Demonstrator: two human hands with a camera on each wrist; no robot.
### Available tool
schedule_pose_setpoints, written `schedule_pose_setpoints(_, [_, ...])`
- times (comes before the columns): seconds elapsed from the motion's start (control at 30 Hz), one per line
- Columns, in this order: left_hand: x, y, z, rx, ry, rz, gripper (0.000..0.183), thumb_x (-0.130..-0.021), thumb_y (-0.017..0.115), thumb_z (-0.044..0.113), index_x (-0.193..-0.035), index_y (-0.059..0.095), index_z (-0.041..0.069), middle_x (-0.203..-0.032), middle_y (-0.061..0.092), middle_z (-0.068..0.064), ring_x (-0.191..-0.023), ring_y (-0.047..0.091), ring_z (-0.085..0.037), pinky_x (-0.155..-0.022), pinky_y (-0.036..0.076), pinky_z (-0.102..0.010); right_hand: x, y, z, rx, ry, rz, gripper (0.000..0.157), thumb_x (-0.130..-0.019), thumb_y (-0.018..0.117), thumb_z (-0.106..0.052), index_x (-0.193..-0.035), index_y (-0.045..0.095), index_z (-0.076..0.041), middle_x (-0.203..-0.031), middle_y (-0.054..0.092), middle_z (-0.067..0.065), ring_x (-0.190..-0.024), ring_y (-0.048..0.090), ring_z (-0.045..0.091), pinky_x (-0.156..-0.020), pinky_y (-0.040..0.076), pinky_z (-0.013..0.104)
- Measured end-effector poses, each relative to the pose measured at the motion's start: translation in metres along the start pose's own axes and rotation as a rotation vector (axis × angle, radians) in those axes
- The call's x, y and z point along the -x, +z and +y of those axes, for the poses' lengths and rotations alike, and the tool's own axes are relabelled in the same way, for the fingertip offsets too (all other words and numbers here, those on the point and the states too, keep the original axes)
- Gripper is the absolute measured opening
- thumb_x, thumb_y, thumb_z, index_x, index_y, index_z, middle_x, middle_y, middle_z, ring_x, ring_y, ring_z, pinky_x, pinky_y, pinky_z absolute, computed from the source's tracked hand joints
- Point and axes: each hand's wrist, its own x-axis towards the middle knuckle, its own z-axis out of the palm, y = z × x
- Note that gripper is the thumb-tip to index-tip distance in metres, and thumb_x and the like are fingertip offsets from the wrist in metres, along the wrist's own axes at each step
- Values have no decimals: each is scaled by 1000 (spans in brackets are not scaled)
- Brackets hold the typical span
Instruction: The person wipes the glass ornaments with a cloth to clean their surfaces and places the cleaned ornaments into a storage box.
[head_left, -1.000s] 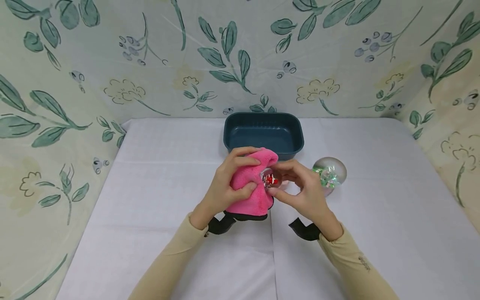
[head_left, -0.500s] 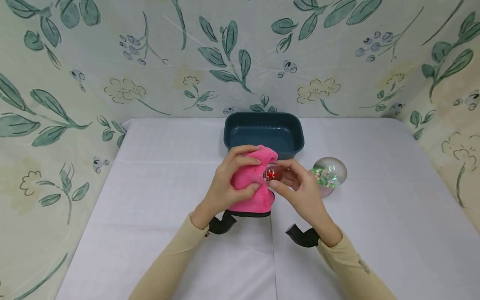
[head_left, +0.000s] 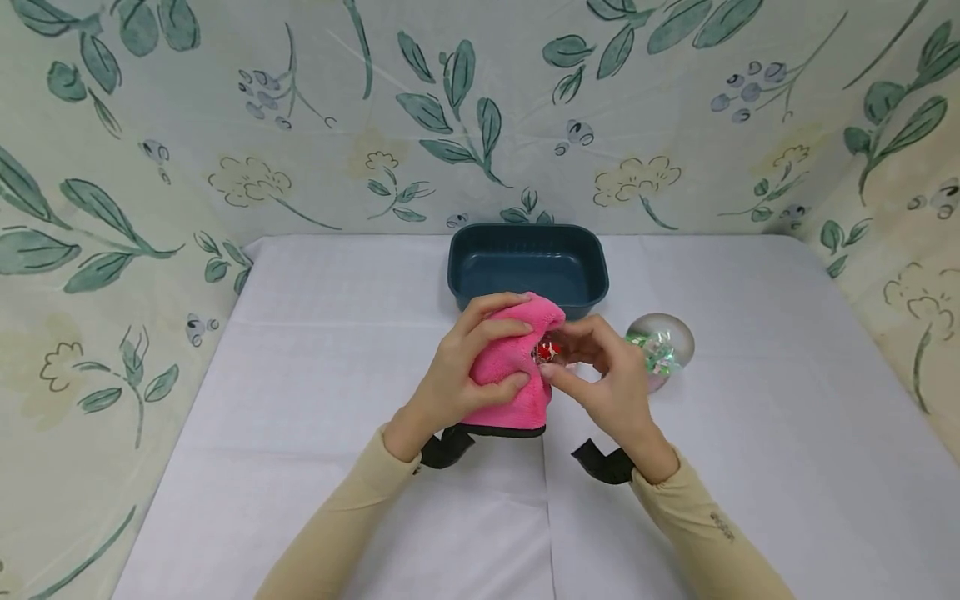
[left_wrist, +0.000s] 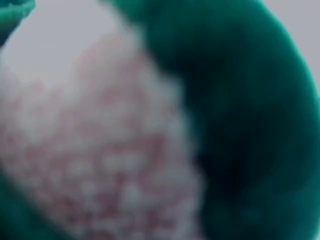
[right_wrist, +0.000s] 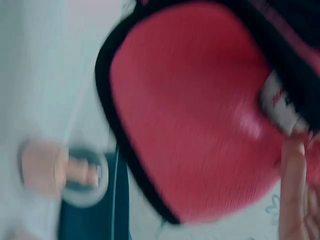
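Note:
A pink plush cloth (head_left: 498,358) with a black edge is in my left hand (head_left: 450,379), which grips it, the fingers above and the thumb below. The cloth wraps the left side of a small clear snow globe (head_left: 546,351) with red bits inside. My right hand (head_left: 618,387) pinches that globe between thumb and fingers; much of it is hidden. In the right wrist view the cloth (right_wrist: 190,115) spreads wide, with a fingertip (right_wrist: 292,170) near a white, red-marked surface (right_wrist: 280,102) that is partly covered. The left wrist view is blurred, and I cannot tell what it shows.
Just beyond the hands stands a dark blue basin (head_left: 528,271). Another, larger snow globe (head_left: 660,343) with green glitter sits right of my right hand. White cloth covers the table (head_left: 315,333), and leafy patterned fabric (head_left: 300,150) hangs behind and at the sides.
The left hand and pink cloth have shifted slightly right, with the cloth covering a little more of the held globe. The right hand keeps its pinch. Basin and larger globe stay put.

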Motion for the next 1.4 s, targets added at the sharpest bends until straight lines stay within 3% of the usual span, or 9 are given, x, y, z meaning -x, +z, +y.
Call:
schedule_pose_setpoints(0.17, [0, 4, 0, -32, 36, -5, 50, -71, 76, 2, -116, 54, 5, -132, 43, -18, -125, 42, -32, -86, 52, -33, 1, 5, -7, -190, 293, 44, 13, -86, 64, 1, -96, 58, 7, -81, 65, 11, -61, 62, 17, -57, 55, 27])
schedule_pose_setpoints(0.27, [1, 3, -2, -11, 20, 18, 46, -72, 74, 2, -115, 56, 5, -131, 45, -18, -124, 43, -32, -86, 52, -36, 1, 4, -9, -161, 327, 3, 23, -85, 64, 3, -107, 57, 4, -85, 64, 11, -66, 64, 17, -62, 56, 26])
schedule_pose_setpoints(0.43, [3, -5, -5, 58, -47, 74, 45, -73, 71, 4, -114, 55, 6, -131, 46, -17, -122, 45, -31, -83, 54, -39, 2, -2, -6, -3, 98, -151, 62, -76, 72, 8, -132, 47, -2, -105, 62, 12, -86, 64, 19, -76, 55, 26])
schedule_pose_setpoints(0.53, [4, -9, -5, 100, -66, 82, 43, -75, 71, 9, -114, 54, 6, -131, 46, -17, -120, 46, -32, -82, 54, -41, -1, -5, -3, 90, -61, -203, 57, -81, 77, -11, -129, 49, 2, -116, 58, 13, -97, 61, 21, -79, 54, 26])
schedule_pose_setpoints(0.67, [4, -10, -4, 131, -66, 58, 41, -78, 70, 12, -114, 53, 5, -131, 46, -18, -121, 45, -33, -83, 53, -42, -5, -8, -2, 170, -188, -219, 59, -88, 67, -40, -123, 52, 5, -119, 56, 16, -105, 56, 22, -84, 50, 21])
schedule_pose_setpoints(0.93, [2, -4, 0, 52, -10, -13, 48, -75, 71, 7, -118, 50, 6, -132, 43, -19, -124, 42, -32, -84, 53, -37, -7, -9, 8, 150, -352, -127, 54, -86, 70, -38, -108, 59, 10, -106, 60, 21, -99, 59, 18, -82, 49, 17])
schedule_pose_setpoints(1.17, [1, -1, 1, -20, 49, -16, 53, -73, 73, 4, -120, 50, 6, -133, 41, -20, -124, 41, -34, -85, 53, -34, -4, -6, 11, -15, -254, -50, 59, -82, 75, -35, -105, 54, 16, -101, 59, 23, -89, 59, 13, -75, 52, 18])
schedule_pose_setpoints(1.27, [1, 1, 1, -64, 55, -25, 59, -70, 78, 2, -121, 49, 7, -134, 39, -19, -126, 39, -34, -88, 52, -34, -3, -1, 8, -97, -151, 13, 55, -83, 75, -30, -104, 54, 16, -99, 60, 19, -83, 62, 13, -72, 53, 19])
schedule_pose_setpoints(1.4, [4, 5, 1, -146, 54, -39, 65, -68, 82, 4, -122, 47, 9, -136, 37, -19, -128, 37, -34, -90, 50, -32, -1, 6, 2, -159, 41, 115, 32, -85, 71, -10, -102, 56, 13, -97, 62, 11, -76, 64, 14, -68, 54, 20])
